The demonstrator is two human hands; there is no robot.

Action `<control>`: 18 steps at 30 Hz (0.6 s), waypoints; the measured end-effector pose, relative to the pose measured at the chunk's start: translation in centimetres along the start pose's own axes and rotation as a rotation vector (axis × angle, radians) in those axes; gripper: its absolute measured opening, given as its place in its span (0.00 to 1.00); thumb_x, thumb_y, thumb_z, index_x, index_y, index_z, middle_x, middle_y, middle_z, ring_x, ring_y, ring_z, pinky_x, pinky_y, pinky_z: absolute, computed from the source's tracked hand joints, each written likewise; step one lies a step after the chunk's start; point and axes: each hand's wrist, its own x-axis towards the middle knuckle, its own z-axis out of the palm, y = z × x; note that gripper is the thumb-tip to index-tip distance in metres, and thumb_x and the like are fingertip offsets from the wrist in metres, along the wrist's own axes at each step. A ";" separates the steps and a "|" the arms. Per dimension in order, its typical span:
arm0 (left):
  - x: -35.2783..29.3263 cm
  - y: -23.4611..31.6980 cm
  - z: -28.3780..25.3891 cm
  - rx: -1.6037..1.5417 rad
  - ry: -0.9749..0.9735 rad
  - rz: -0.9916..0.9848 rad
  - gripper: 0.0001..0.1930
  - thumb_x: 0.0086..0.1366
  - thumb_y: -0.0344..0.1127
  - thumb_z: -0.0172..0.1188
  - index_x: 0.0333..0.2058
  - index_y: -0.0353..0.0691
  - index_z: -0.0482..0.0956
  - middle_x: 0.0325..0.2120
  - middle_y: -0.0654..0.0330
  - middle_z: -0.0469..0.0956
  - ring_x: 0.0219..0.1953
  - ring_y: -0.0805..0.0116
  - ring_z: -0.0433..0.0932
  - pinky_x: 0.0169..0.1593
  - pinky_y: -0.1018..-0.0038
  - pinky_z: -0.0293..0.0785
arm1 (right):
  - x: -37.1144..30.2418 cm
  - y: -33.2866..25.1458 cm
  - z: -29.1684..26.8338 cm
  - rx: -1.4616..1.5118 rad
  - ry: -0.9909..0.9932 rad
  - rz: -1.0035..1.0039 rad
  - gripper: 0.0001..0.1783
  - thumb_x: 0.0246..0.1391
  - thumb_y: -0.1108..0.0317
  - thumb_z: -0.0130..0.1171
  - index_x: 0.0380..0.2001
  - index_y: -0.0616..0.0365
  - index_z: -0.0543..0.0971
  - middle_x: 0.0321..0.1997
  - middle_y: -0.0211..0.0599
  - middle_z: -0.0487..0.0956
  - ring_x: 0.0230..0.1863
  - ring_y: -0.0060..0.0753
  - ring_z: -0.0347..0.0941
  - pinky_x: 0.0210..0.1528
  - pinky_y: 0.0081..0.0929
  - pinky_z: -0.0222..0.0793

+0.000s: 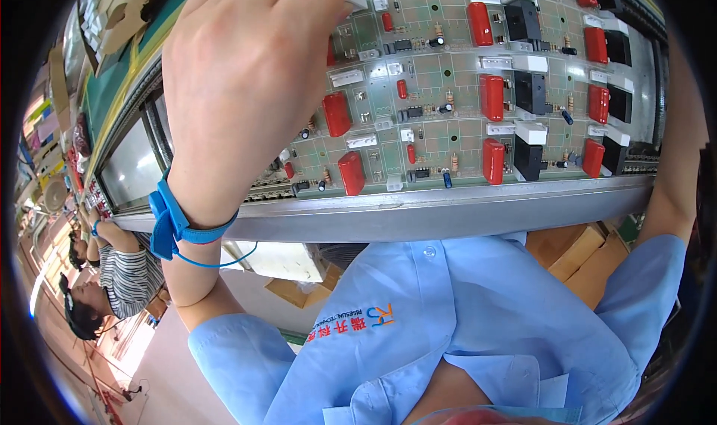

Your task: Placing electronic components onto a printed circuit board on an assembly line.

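Looks like mid-assembly: the left hand (246,89) is raised over the circuit board panel (463,96), fingers cut off, grip can't be told. Right hand's hidden beyond the panel's right edge. A careful lowering is probably called for.

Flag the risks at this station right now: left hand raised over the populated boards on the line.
1. The left hand blocks much of the circuit board panel; its fingertips are out of view, so a misplaced touch could go unnoticed.
2. The blue wrist strap trails a thin cord near the metal rail; it might snag.
3. Tall red capacitors stand proud and could be knocked by a passing hand.
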 end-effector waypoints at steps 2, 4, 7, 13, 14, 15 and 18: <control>0.2 0.2 -0.4 0.017 -0.013 -0.021 0.08 0.57 0.25 0.66 0.36 0.41 0.83 0.29 0.62 0.79 0.26 0.69 0.74 0.31 0.75 0.68 | 0.2 -0.7 -0.2 0.014 -0.020 -0.003 0.16 0.51 0.71 0.67 0.42 0.63 0.77 0.38 0.40 0.78 0.36 0.28 0.78 0.37 0.25 0.76; 0.8 0.7 -0.7 0.043 -0.055 -0.047 0.08 0.53 0.24 0.66 0.33 0.40 0.80 0.27 0.61 0.78 0.25 0.68 0.74 0.31 0.74 0.66 | 0.4 -1.4 -0.5 0.026 -0.040 -0.001 0.16 0.50 0.71 0.68 0.42 0.63 0.77 0.38 0.40 0.78 0.36 0.28 0.78 0.36 0.25 0.76; 1.0 1.1 -1.0 0.051 -0.099 -0.076 0.09 0.49 0.24 0.67 0.30 0.39 0.78 0.25 0.61 0.77 0.25 0.66 0.74 0.31 0.72 0.63 | 0.2 -2.3 -0.6 0.046 -0.083 0.018 0.16 0.50 0.71 0.68 0.42 0.63 0.78 0.38 0.40 0.78 0.36 0.27 0.78 0.36 0.25 0.76; 0.8 1.3 -1.8 0.226 -0.190 -0.010 0.10 0.48 0.23 0.67 0.31 0.38 0.79 0.26 0.60 0.77 0.26 0.65 0.75 0.31 0.71 0.65 | -0.5 -4.2 -0.9 0.102 -0.151 0.059 0.16 0.49 0.71 0.68 0.42 0.63 0.78 0.38 0.39 0.79 0.35 0.27 0.78 0.34 0.24 0.76; 0.8 1.1 -1.6 0.214 -0.175 0.014 0.10 0.47 0.23 0.67 0.31 0.38 0.79 0.26 0.60 0.77 0.26 0.65 0.75 0.31 0.71 0.65 | -0.6 -4.5 -1.0 0.109 -0.162 0.065 0.16 0.49 0.71 0.68 0.42 0.63 0.78 0.38 0.39 0.79 0.35 0.26 0.78 0.34 0.24 0.76; 0.9 1.0 -1.5 0.202 -0.161 0.039 0.10 0.47 0.23 0.67 0.31 0.38 0.79 0.27 0.60 0.78 0.26 0.65 0.75 0.31 0.71 0.66 | -0.6 -4.7 -1.1 0.117 -0.172 0.072 0.17 0.49 0.71 0.68 0.42 0.63 0.78 0.38 0.39 0.79 0.35 0.26 0.78 0.34 0.24 0.76; 1.1 0.6 -1.0 0.097 -0.147 0.017 0.11 0.46 0.23 0.67 0.31 0.38 0.80 0.27 0.60 0.78 0.25 0.65 0.74 0.31 0.71 0.66 | -0.7 -5.4 -1.2 0.131 -0.205 0.097 0.17 0.49 0.71 0.69 0.42 0.63 0.78 0.38 0.39 0.79 0.35 0.26 0.78 0.33 0.24 0.76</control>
